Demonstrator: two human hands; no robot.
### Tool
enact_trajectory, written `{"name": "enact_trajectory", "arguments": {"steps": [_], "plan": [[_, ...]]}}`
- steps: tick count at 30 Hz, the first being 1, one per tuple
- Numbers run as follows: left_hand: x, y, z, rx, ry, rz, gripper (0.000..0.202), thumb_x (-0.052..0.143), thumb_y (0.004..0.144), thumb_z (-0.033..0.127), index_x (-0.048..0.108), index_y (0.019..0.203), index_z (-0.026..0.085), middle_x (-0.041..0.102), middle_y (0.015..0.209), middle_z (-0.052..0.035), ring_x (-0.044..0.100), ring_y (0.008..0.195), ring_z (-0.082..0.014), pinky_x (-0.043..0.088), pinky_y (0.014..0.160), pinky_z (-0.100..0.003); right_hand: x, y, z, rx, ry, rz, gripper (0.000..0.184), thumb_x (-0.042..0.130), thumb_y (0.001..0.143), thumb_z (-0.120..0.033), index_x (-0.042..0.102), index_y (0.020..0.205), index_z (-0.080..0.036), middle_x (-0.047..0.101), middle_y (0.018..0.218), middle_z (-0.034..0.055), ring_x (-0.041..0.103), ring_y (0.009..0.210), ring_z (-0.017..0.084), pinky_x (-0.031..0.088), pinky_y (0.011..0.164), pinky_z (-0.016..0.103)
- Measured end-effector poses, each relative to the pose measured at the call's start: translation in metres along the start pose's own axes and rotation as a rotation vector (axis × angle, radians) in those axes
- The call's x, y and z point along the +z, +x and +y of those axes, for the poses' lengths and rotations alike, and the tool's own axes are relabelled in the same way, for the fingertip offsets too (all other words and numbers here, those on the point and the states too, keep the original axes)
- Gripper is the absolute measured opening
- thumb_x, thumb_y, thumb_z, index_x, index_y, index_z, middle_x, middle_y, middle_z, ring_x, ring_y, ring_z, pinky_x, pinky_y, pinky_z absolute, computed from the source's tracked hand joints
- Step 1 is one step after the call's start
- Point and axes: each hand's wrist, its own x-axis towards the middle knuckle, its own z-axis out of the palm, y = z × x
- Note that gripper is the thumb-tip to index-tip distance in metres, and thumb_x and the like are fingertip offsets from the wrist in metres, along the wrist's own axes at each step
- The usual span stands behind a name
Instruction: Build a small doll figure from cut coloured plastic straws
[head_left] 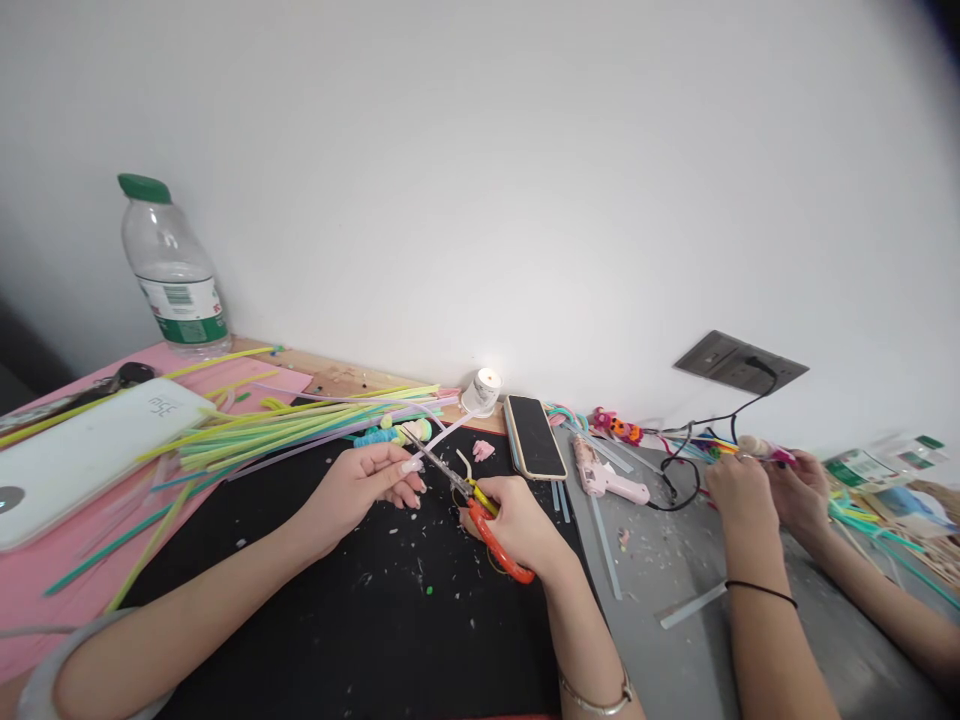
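Note:
My left hand (358, 492) pinches a pale lilac pipe cleaner (451, 430) between thumb and fingers; its free end slants up toward the candle. In my right hand (517, 522) is a pair of scissors (498, 548) with orange and yellow handles. The blades point up and left, close to my left fingertips and the pipe cleaner; whether they touch it I cannot tell. Just behind lies a small figure wound in blue and yellow (390, 434). A short cream piece (465, 462) and a pink scrap (483, 450) rest on the black mat (360, 630).
A lit candle (482, 393) stands by the wall near a phone (535, 437). Pipe cleaners (300, 432), a white power bank (97, 450) and a bottle (176, 275) are left. At right lie a corded glue gun (606, 478) and a co-worker's hands (744, 492).

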Motion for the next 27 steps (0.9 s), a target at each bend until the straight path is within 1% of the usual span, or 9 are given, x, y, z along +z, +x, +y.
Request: {"name": "enact_trajectory", "arguments": {"steps": [3,8,10,14,16,18,20,25,27], "plan": [[-0.001,0.0,0.001,0.008,0.021,-0.013,0.026,0.069,0.077,0.041,0.063,0.074,0.016,0.069,0.067,-0.0014,0.064,0.056,-0.013,0.048,0.056,-0.023,-0.003,0.0,0.004,0.001,-0.006,-0.008,0.03,0.053,0.076,-0.03,0.033,0.056,-0.019,0.028,0.056,-0.0057,0.025,0.056,0.008,0.019,0.046,0.021],[-0.003,0.0,0.003,0.019,0.073,-0.039,0.027,0.066,0.079,0.042,0.062,0.072,0.016,0.07,0.068,-0.0023,0.064,0.056,-0.0146,0.048,0.057,-0.025,-0.008,-0.001,0.007,0.039,-0.035,-0.023,0.034,0.06,0.072,-0.032,0.034,0.055,-0.019,0.028,0.055,-0.007,0.023,0.054,0.008,0.019,0.046,0.021],[-0.003,0.0,0.002,0.015,0.139,-0.08,0.028,0.063,0.08,0.043,0.061,0.07,0.017,0.069,0.066,-0.0025,0.064,0.055,-0.0152,0.048,0.056,-0.025,-0.009,0.0,0.008,0.044,-0.049,0.071,0.034,0.059,0.073,-0.034,0.034,0.055,-0.019,0.03,0.055,-0.007,0.025,0.055,0.008,0.02,0.047,0.021],[-0.003,0.001,-0.004,-0.012,0.332,-0.188,0.029,0.058,0.083,0.044,0.062,0.074,0.016,0.071,0.071,-0.0034,0.064,0.053,-0.0153,0.044,0.052,-0.024,-0.01,0.005,0.01,0.062,-0.063,0.366,0.033,0.058,0.077,-0.039,0.04,0.058,-0.019,0.035,0.055,-0.0061,0.03,0.056,0.01,0.023,0.05,0.022],[-0.003,0.001,-0.008,0.018,0.467,-0.223,0.03,0.055,0.085,0.043,0.065,0.076,0.016,0.071,0.074,-0.003,0.062,0.05,-0.013,0.044,0.053,-0.024,-0.01,0.007,0.011,0.084,-0.03,0.442,0.029,0.058,0.078,-0.039,0.045,0.061,-0.018,0.039,0.056,-0.0054,0.032,0.056,0.01,0.025,0.051,0.022],[-0.003,0.0,-0.01,0.055,0.574,-0.237,0.031,0.053,0.086,0.041,0.068,0.075,0.017,0.071,0.073,-0.0017,0.058,0.048,-0.0109,0.044,0.056,-0.024,-0.01,0.007,0.012,0.103,0.035,0.462,0.026,0.059,0.076,-0.037,0.048,0.062,-0.018,0.039,0.058,-0.0053,0.033,0.057,0.01,0.026,0.052,0.023],[-0.004,0.0,-0.01,0.077,0.619,-0.219,0.031,0.052,0.086,0.041,0.069,0.075,0.017,0.07,0.073,-0.0008,0.057,0.049,-0.0109,0.045,0.057,-0.023,-0.01,0.006,0.011,0.102,0.143,0.414,0.023,0.061,0.073,-0.034,0.049,0.063,-0.017,0.039,0.059,-0.0055,0.033,0.057,0.01,0.027,0.052,0.022],[-0.004,-0.001,-0.002,0.15,0.622,-0.06,0.026,0.054,0.083,0.04,0.071,0.081,0.02,0.067,0.068,-0.0006,0.06,0.056,-0.0154,0.044,0.057,-0.024,-0.009,0.003,0.002,0.017,0.37,0.071,0.012,0.061,0.071,-0.026,0.057,0.071,-0.015,0.046,0.065,-0.0038,0.039,0.058,0.01,0.032,0.054,0.022],[-0.004,0.0,-0.001,0.162,0.609,-0.036,0.024,0.055,0.083,0.039,0.07,0.081,0.02,0.067,0.067,-0.0003,0.06,0.055,-0.0154,0.044,0.057,-0.024,-0.007,0.002,0.001,0.007,0.37,0.071,0.012,0.062,0.07,-0.026,0.057,0.069,-0.015,0.046,0.064,-0.0037,0.04,0.058,0.01,0.032,0.054,0.022]]}}
